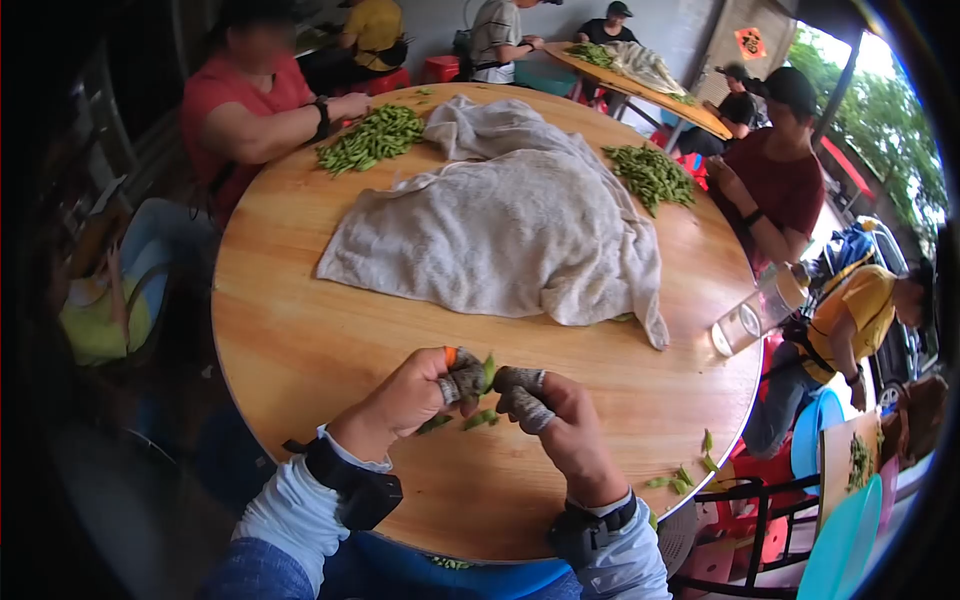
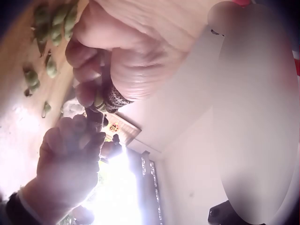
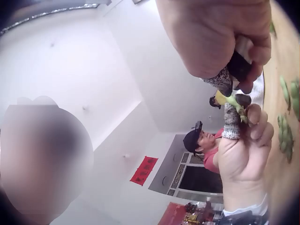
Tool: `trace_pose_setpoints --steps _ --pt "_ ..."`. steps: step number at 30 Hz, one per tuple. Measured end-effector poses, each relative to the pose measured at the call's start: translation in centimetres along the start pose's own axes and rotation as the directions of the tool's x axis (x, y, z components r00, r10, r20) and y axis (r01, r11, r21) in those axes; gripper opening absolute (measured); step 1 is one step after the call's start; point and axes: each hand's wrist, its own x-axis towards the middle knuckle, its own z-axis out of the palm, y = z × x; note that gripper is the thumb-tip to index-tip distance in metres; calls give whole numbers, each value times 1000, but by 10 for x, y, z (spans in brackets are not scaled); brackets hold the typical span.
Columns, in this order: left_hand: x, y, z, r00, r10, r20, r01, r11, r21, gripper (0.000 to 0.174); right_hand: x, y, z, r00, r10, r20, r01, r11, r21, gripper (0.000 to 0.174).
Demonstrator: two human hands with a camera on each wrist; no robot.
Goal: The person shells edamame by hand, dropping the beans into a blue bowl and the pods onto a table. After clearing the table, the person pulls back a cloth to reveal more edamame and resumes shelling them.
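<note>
- The left hand [image 1: 405, 398] is curled, with its thumb and forefinger pinched on one end of a green bean pod [image 1: 488, 372].
- The right hand [image 1: 565, 425] is curled the same way and pinches the other end, so the two hands meet knuckle to knuckle.
- Grey fabric covers [image 1: 520, 398] sit over the pinching fingertips of both hands. The left hand also has an orange tip beside its cover.
- The bean pod is held just above the near edge of the round wooden counter [image 1: 300, 340], between the two hands and off the wood.
- A few loose pods [image 1: 480, 419] lie on the counter right under the hands, and green scraps [image 1: 685, 478] lie near the right edge.
- A crumpled grey cloth [image 1: 500, 230] covers the middle of the counter.
- One heap of pods [image 1: 372, 138] lies at the far left beside a person in a red shirt [image 1: 250, 100], and another heap [image 1: 652, 175] lies at the far right.
- A clear jar [image 1: 755, 312] lies tilted at the right rim.
</note>
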Motion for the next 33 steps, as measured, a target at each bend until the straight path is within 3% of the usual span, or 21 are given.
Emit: trace_pose_setpoints --steps 3,8,10,17,29,33 --pt "1 -1 -7 986 30 167 -14 995 -95 9 1 2 -3 999 10 41 -13 997 80 21" --pt "-4 8 6 989 28 149 -37 998 57 18 1 4 -4 998 16 58 -24 991 134 17" --pt "-5 8 6 986 35 160 -47 996 74 20 1 1 -1 1000 8 28 -10 997 75 20" --pt "-7 12 6 986 11 165 -19 999 47 19 1 -1 1 999 6 54 -9 999 54 15" --pt "-7 12 3 986 29 165 -49 992 119 18 1 5 1 997 52 64 -57 994 91 24" --pt "-7 13 2 983 37 180 -58 992 110 17 1 6 3 997 71 32 -73 994 80 18"
